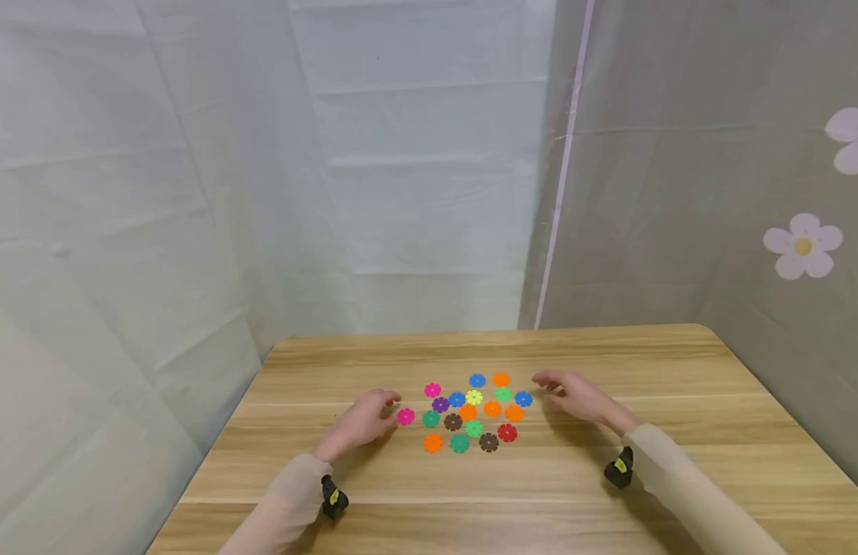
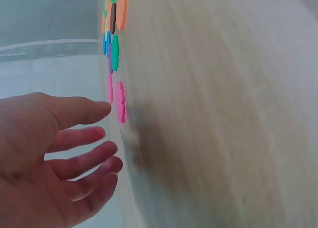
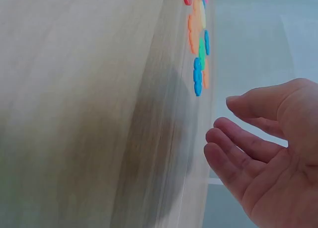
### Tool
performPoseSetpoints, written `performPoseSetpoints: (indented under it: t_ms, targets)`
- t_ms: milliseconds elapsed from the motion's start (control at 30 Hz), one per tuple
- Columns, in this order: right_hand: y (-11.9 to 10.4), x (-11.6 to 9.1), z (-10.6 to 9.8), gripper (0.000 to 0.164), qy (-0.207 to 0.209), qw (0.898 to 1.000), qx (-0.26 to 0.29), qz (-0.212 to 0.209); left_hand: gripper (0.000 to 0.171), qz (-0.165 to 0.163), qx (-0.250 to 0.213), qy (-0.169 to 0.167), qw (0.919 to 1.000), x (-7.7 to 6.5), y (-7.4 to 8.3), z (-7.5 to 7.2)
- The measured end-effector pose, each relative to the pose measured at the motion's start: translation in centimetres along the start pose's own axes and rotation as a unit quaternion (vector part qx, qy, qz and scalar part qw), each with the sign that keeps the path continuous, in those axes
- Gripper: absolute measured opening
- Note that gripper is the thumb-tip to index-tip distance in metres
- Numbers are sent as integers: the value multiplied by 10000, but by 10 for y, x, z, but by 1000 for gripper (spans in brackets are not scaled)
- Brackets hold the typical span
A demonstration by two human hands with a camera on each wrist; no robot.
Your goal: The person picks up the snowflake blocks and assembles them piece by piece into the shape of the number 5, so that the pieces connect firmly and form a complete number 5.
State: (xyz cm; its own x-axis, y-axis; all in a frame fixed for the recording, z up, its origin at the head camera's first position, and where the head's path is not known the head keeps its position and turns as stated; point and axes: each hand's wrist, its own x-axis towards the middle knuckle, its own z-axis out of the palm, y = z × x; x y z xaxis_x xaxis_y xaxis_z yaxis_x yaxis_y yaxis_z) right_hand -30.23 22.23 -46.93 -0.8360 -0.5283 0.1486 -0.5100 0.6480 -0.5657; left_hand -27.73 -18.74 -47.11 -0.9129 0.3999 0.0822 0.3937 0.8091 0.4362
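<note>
Several flat, notched plastic discs in many colours lie spread in a loose cluster on the wooden table. My left hand (image 1: 366,418) hovers at the cluster's left side, fingers loosely bent and holding nothing. Nearest to it is a pink disc (image 1: 405,417), which in the left wrist view stands just past the thumb tip. On the other side my right hand (image 1: 574,395) hangs over the table with relaxed, empty fingers. A blue disc (image 1: 523,398) is the closest one to it, with an orange disc (image 1: 501,379) a little farther back. A red disc (image 1: 508,432) lies toward the front right.
The wooden table (image 1: 540,501) has rounded far corners. Pale hanging sheets (image 1: 429,193) enclose it behind and at the sides, the right one printed with white flowers (image 1: 803,247). Each wrist carries a small black camera, such as the left one (image 1: 334,499).
</note>
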Motion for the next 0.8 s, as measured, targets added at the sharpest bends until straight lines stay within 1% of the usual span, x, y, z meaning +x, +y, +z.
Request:
performPoseSetpoints:
  t_ms: [133,333,467,533,633,800]
  targets:
    - [-2,4,2,38,-20,9999,-70,110,32,-248,-197,60,9995,4,1,4]
    - [-4,11,7,30,-160,9995,-90,252,32,-644,-628,62,9959,9,6,8]
    - [-7,15,11,28,-266,9990,-171,328,30,-840,-745,126,9936,11,8,10]
    - [-8,17,13,28,-323,9987,-206,346,27,-901,-797,149,9926,12,8,11]
    - [-8,20,17,27,-362,9986,-295,251,24,-953,-873,149,9915,14,8,13]
    - [-8,24,22,23,-310,9985,-426,166,20,-927,-899,115,9916,14,8,16]
